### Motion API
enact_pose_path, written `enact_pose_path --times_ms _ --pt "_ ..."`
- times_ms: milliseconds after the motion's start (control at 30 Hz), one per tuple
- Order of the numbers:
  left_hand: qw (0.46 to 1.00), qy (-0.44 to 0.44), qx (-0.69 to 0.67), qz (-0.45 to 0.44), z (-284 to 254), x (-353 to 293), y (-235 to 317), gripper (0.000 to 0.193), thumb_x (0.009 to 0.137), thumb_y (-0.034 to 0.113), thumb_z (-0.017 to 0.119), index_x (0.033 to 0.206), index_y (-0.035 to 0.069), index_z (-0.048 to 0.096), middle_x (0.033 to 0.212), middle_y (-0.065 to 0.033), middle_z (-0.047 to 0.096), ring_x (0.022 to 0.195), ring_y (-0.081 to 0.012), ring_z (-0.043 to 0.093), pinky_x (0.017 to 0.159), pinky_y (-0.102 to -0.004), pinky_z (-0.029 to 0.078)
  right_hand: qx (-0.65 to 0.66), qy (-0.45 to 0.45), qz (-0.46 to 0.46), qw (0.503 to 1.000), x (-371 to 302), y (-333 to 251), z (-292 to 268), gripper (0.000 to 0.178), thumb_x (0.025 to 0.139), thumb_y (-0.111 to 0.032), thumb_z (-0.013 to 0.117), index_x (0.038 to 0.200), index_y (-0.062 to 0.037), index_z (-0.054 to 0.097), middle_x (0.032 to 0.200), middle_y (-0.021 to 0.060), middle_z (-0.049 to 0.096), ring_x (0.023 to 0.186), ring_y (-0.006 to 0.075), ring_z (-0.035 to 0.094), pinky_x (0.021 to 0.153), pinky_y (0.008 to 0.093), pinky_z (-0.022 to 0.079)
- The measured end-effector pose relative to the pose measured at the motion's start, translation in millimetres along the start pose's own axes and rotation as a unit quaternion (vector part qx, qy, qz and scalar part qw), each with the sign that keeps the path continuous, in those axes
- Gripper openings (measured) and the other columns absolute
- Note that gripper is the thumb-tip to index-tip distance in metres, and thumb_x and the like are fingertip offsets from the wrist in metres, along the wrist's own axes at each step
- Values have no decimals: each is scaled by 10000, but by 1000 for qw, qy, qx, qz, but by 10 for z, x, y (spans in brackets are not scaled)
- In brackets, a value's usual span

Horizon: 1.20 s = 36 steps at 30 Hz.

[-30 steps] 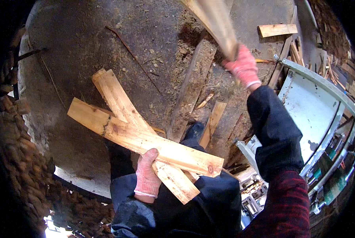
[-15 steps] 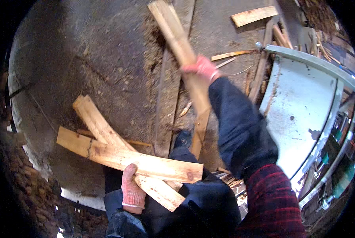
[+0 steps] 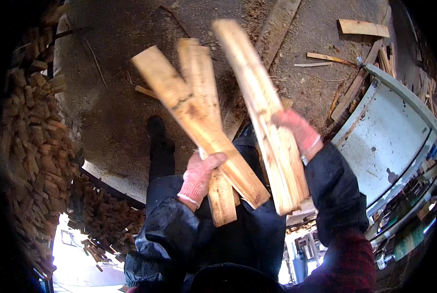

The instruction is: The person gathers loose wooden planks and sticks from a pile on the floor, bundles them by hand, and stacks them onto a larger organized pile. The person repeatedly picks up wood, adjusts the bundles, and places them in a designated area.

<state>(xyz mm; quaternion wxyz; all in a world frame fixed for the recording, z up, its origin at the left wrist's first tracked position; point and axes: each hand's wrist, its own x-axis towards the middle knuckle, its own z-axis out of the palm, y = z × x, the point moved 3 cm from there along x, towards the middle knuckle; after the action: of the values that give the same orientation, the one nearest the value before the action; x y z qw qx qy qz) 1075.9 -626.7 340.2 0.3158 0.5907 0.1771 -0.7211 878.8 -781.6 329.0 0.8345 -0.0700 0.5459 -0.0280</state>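
In a pink work glove, my left hand is closed round several wooden boards. The top board crosses slantwise over another board, and the thumb presses on the top one. My right hand, gloved alike, grips a long pale board by its right edge. That board is tilted, its far end up and left, its near end beside the left hand's bundle. The right hand's fingers are partly hidden and blurred; whether it holds one board or more I cannot tell.
A pale blue metal panel stands at the right. Wooden slats and a short board lie on the dirty floor beyond. A big stack of split wood rises at the left.
My right hand has drawn its board nearer, toward my body. The left hand's boards have turned so their far ends point more away from me. My view has shifted too.
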Motion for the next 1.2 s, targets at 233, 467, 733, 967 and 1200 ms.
enact_pose_path --times_ms 233,467,733,967,1200 --pt "998 -62 24 -24 -30 279 277 692 825 464 672 1211 -85 506 1035 -166 651 900 -209 653 831 -303 501 103 -11 3 995 325 559 628 559 816 -309 701 1254 -9 525 1095 135 641 948 220 644 885 342 510" --pt "964 -17 220 148 185 -1008 941 845 692 506 781 1197 -98 477 1029 -207 645 949 -288 648 877 -347 501 150 -2 -64 987 -602 279 1387 455 916 -273 575 1285 -18 496 1152 149 611 1010 249 628 885 375 527" --pt "894 -61 204 394 309 -3269 2176 984 692 426 822 1397 -13 295 1287 -169 509 1234 -245 458 1060 -341 339 26 -196 -293 936 -1961 -758 3014 756 779 -387 684 1363 2 401 1253 165 564 1107 300 584 971 419 483" --pt "809 74 39 581 -454 -4979 2838 928 677 309 849 1377 36 305 1254 -115 465 1173 -206 459 1020 -349 390 -72 -303 -281 908 -2700 -1160 5024 584 926 -429 496 1337 -18 441 1240 164 568 1100 261 580 950 404 485" --pt "670 209 30 712 -1874 -5979 4648 657 800 452 696 1208 -26 505 1067 -145 620 975 -255 603 844 -350 495 -318 -365 -375 791 -2743 -1870 8062 495 956 -447 486 1223 -39 571 1126 107 625 1002 197 603 868 333 504"
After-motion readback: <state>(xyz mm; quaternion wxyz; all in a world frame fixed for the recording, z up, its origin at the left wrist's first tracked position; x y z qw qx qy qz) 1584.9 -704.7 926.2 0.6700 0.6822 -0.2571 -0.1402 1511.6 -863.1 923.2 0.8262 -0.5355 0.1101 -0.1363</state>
